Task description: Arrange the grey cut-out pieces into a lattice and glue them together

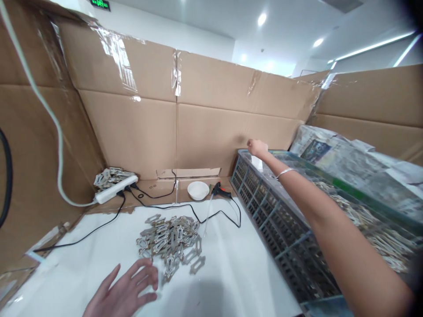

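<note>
My left hand (127, 288) is low at the front of the white tabletop, palm turned up and fingers spread, holding nothing. Just beyond its fingertips lies a heap of flat metal pieces (170, 237), elongated with slots cut through them. My right arm stretches over the plastic crate (267, 220), and my right hand (257, 147) is closed above the crate's far left corner. Whatever those fingers hold, if anything, is hidden. Right below that hand shows a small white thing (257, 163), too unclear to name.
A white bowl (198, 190) and a black glue gun (221, 191) with a cord stand at the back. A white power strip (116, 189) rests at left beside more metal pieces (112, 177). Cardboard walls (208, 127) enclose the table. Crumpled wrapping (350, 154) lies beyond the crate.
</note>
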### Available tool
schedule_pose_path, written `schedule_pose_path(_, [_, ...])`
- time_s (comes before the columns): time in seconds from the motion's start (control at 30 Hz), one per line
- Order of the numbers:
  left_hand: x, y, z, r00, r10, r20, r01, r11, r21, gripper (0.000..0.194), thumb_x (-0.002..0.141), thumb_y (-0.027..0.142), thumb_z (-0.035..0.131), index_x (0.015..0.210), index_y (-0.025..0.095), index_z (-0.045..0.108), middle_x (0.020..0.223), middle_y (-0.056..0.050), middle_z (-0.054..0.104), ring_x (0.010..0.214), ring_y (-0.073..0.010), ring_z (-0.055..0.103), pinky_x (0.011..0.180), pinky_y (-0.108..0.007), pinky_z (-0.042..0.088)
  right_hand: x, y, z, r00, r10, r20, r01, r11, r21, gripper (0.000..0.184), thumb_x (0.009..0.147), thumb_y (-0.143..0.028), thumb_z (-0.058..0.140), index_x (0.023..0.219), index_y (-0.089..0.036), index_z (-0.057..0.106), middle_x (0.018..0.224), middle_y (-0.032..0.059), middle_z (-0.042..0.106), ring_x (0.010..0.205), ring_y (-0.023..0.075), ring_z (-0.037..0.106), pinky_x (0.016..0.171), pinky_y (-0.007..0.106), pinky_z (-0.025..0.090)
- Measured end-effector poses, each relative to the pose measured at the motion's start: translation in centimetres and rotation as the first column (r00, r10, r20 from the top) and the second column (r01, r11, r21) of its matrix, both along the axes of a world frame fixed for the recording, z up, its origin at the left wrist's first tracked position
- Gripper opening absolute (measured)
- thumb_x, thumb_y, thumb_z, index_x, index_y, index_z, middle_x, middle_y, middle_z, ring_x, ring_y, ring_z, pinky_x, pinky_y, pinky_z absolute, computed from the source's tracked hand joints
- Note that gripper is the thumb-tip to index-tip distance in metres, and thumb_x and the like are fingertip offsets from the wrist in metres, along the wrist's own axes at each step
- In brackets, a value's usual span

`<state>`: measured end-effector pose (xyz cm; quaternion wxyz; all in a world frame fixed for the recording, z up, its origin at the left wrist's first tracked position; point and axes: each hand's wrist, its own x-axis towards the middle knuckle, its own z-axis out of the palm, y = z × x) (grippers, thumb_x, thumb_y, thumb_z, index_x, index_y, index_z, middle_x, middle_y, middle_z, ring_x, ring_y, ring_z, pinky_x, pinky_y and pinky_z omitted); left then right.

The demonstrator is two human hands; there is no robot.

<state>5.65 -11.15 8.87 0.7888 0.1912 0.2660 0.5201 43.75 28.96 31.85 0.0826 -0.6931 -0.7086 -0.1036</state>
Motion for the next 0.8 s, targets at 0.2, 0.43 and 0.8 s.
schedule_pose_path(0.2, [0.0,5.5,2.0,0.849,0.266,-0.455,-0.087,0.922,0.377,0.042,0.088,0.055,0.054,0.102,0.017,0.064,0.063,-0.003,0.059,0.080,-0.0253,0.062,0.077,-0.036,0.047,-7.4,-2.0,-2.0,0.960,0.262,-0.105,-0.256,0.965,0.063,0.051,0.091,-0.012,0.045,0.142,-0.017,0.049,0.121,0.0197,0.064,0.115,0.0296,0.059,0.098,0.046,0.043])
schedule_pose_path(0.43, [0.3,9.1,1.8,0.325,0.549,-0.770,-0.032,0.820,0.571,0.040,0.092,0.046,0.053,0.123,0.021,0.048,0.102,-0.007,0.067,0.098,-0.0225,0.063,0.090,-0.037,0.047,-15.9,-7.6,-8.6,0.099,0.194,-0.976,-0.787,0.616,0.043,0.089,0.082,-0.020,0.064,0.154,-0.030,0.014,0.152,0.0129,0.038,0.103,0.0156,0.065,0.099,0.039,0.047])
schedule_pose_path(0.8, [4.8,12.0,3.3,-0.075,0.959,-0.275,0.716,0.243,0.654,0.069,0.096,0.049,0.040,0.155,0.019,0.020,0.158,-0.014,0.025,0.148,-0.0296,0.017,0.119,-0.048,0.015,-22.8,-19.6,-14.5,-0.470,-0.646,-0.602,-0.870,0.455,0.190,0.068,0.095,-0.065,0.017,0.138,-0.018,0.043,0.139,0.0146,0.054,0.122,0.0235,0.057,0.104,0.048,0.040])
